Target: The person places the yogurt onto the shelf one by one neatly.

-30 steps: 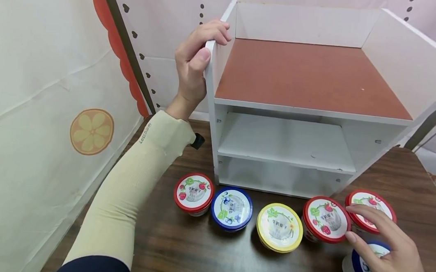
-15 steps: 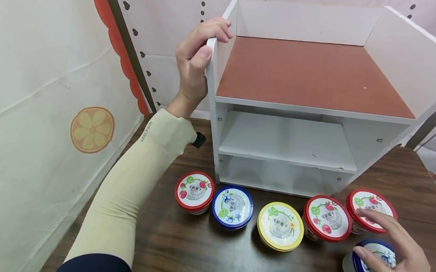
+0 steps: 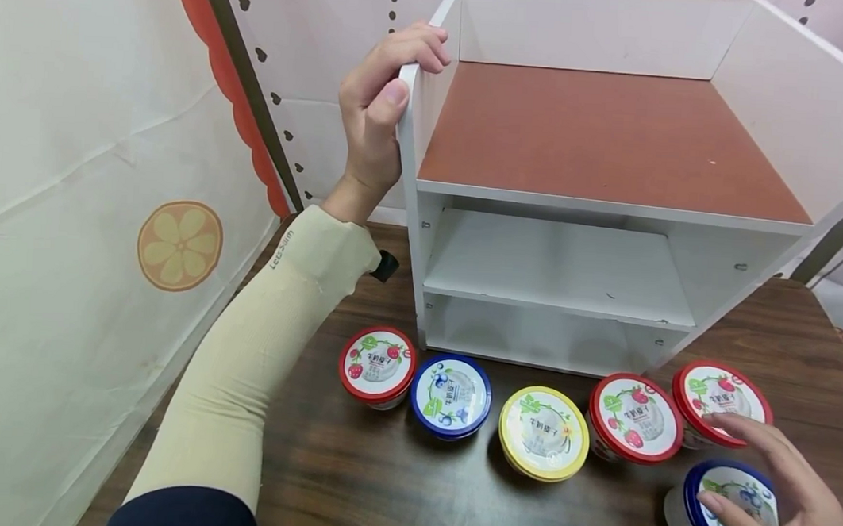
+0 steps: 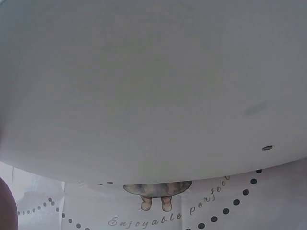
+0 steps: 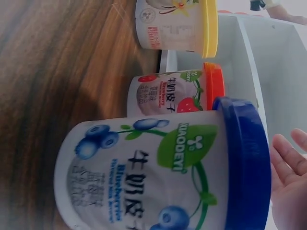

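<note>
In the head view my left hand [image 3: 383, 106] grips the top edge of the left side panel of a white shelf unit [image 3: 561, 262], fingers bent over it and thumb on the outer side. That panel's pale surface [image 4: 153, 96] fills most of the left wrist view. My right hand [image 3: 799, 497] hovers at the lower right, fingers spread over a blue-lidded blueberry milk tub [image 3: 746, 488], holding nothing. The right wrist view shows the same tub [image 5: 158, 167] upright beside the hand [image 5: 290, 177]. Just beyond the fingertips stands a red-lidded strawberry tub [image 3: 722, 394].
Along the shelf's front stand a red-lidded tub [image 3: 376, 364], a blue-lidded tub [image 3: 450, 396], a yellow-lidded tub [image 3: 544, 432] and another red-lidded tub [image 3: 635, 417]. The dark wooden table [image 3: 353, 482] meets a printed cloth wall [image 3: 68, 316] on the left.
The right hand has drawn right, away from the nearer red-lidded tub, uncovering more of the blue lid beneath it. The left hand keeps its hold. The whole head view has shifted slightly.
</note>
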Available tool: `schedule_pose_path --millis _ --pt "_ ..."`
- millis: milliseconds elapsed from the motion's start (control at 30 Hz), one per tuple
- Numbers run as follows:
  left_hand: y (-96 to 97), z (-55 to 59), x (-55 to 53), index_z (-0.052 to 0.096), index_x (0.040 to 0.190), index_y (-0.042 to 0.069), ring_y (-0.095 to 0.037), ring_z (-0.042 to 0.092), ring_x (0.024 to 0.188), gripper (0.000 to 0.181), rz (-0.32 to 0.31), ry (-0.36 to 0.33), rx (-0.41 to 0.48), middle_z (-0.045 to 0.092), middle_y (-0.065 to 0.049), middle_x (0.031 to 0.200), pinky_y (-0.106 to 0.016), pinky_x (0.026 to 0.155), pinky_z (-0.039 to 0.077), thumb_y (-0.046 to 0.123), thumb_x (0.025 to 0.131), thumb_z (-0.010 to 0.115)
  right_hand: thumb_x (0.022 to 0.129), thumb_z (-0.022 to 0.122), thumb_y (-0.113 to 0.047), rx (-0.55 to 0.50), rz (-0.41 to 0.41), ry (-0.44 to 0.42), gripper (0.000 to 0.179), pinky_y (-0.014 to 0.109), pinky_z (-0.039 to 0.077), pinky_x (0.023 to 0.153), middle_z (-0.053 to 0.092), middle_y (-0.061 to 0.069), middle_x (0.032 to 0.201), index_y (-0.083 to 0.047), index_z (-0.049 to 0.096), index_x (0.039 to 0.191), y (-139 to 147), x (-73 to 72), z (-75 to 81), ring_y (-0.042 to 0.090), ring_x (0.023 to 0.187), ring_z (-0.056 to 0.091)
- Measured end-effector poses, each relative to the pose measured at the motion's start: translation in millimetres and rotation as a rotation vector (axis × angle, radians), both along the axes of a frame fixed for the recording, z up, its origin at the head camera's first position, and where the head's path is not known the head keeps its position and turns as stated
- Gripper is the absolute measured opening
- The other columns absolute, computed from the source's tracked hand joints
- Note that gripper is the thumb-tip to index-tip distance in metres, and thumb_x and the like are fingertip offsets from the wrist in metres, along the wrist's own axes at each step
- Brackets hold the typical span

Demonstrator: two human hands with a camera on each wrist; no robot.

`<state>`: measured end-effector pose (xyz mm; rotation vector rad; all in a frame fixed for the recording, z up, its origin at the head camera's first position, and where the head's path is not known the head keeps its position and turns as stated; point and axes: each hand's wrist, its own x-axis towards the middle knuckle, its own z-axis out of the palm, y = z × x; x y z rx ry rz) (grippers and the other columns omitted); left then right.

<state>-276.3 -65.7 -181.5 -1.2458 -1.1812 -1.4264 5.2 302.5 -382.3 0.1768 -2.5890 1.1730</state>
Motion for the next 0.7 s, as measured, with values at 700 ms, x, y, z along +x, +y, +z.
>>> schedule_pose_path --millis 700 --pt "3.3 -0.8 3.8 0.055 0.078 -0.014 -0.029 0.059 0.096 0.039 -0.023 -0.01 0.011 0.061 -0.02 0.08 -0.046 0.102 0.04 0.02 0.075 0.037 0.06 0.071 0.029 -0.077 -0.046 0.084 0.086 0.01 0.029 0.095 0.045 0.001 0.132 0.007 0.045 0.139 11 13.5 -12.7 0.011 0.122 0.037"
